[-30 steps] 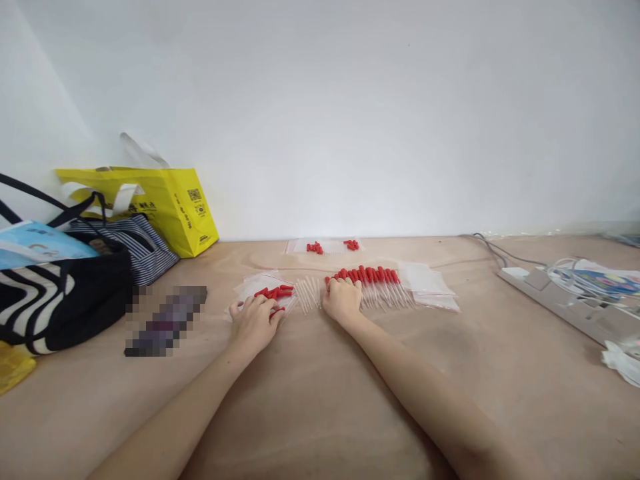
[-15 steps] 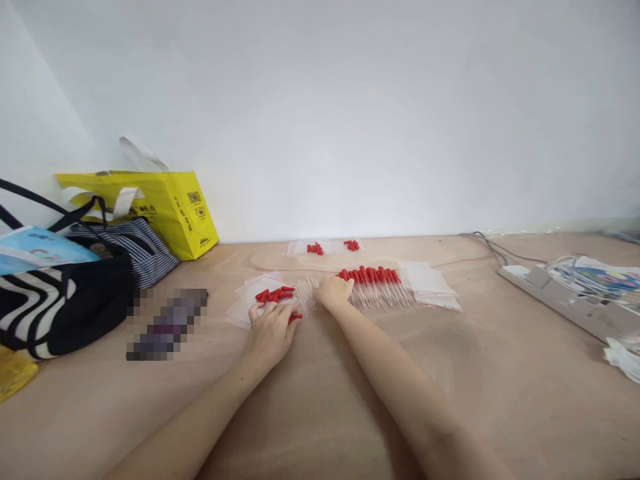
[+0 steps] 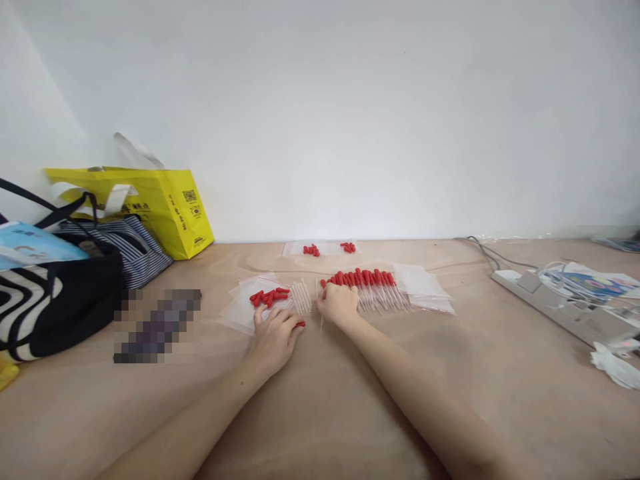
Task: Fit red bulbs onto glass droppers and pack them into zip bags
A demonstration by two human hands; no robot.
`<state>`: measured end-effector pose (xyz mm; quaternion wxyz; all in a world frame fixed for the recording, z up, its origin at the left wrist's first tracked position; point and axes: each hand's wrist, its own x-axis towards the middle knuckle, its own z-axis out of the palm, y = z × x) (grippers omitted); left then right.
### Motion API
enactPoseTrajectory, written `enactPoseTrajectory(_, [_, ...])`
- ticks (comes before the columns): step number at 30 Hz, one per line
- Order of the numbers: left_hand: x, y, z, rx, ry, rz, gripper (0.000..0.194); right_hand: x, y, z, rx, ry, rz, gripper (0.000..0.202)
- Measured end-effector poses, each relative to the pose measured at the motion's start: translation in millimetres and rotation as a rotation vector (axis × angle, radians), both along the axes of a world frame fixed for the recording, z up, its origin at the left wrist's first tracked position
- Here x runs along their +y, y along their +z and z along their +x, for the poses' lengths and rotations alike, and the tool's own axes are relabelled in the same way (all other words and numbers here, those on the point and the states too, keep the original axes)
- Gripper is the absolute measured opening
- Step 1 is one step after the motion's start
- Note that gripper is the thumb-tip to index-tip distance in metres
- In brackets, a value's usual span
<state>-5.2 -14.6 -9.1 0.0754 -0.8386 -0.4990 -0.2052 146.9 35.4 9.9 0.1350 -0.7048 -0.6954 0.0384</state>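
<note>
Head view: at centre-left, red caps (image 3: 269, 297) lie on clear bags (image 3: 239, 312), the left hand (image 3: 275, 335) just nearer, its fingers closed on a single red cap (image 3: 300, 325). Pale bare sticks (image 3: 301, 296) lie fanned between the hands, which are apart. Right hand (image 3: 339, 303) curled at the left end of the red-capped sticks (image 3: 375, 291), grip hidden, cannot tell what it holds; more bags (image 3: 425, 288) at right.

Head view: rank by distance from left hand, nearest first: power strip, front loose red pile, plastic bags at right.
1. Front loose red pile: just beyond the left hand.
2. Plastic bags at right: past the red-tipped row.
3. Power strip: far right.
</note>
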Motion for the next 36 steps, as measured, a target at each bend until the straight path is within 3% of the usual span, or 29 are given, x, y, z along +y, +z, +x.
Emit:
enactPoseTrajectory(6, [1,-1.3,-1,-0.001,0.007,0.013,0.016,-11,2.1,-4,-0.041,-0.003,-0.014,0.033])
enactPoseTrajectory(17, [0,-1.5,0,-0.002,-0.040,0.023,0.015,-47,0.1,13,-0.151,0.149,-0.070,0.025])
enactPoseTrajectory(23, [-7,-0.5,11,-0.075,-0.100,-0.032,0.017,-64,-16.6,57,-0.082,0.228,0.111,0.015])
enactPoseTrajectory(27, [-10,0.1,22,-0.176,-0.110,-0.136,0.015,-65,-27.7,83,0.111,0.444,0.191,0.015])
enactPoseTrajectory(31, [-9,-1.2,26,-0.208,-0.110,-0.174,0.014,-67,-32.3,87,0.131,0.590,0.282,0.022])
enactPoseTrajectory(36, [-8,-2.3,24,-0.218,-0.122,-0.177,0.014,-70,-33.1,78,0.112,0.577,0.388,0.022])
